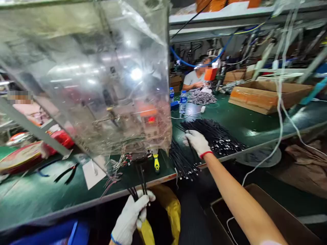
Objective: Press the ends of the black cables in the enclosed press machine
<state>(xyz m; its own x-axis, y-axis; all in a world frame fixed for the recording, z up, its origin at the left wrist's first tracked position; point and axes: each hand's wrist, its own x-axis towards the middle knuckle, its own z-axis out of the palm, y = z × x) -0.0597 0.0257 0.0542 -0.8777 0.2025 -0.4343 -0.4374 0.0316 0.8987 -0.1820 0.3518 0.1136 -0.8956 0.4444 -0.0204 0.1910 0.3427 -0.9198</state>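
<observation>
My left hand (134, 212), in a white glove with a blue cuff, is closed around several black cables (133, 193) in front of the table edge. Further right, my right hand (196, 141), in a white glove with a red cuff, touches the black cables at the left side of a large pile (217, 134). Its fingers are bent together, and what they grip is too small to make out. A second bunch of black cables (180, 160) with silvery ends lies just left of and below that hand, reaching over the table edge.
A clear plastic sheet (102, 75) hangs at the left centre. Pliers (66, 173) and a yellow-green tool (156, 163) lie on the green table (84, 197). Bottles (183, 102), a cardboard box (268, 97) and a seated person (194, 80) are behind. White cords (280, 102) hang right.
</observation>
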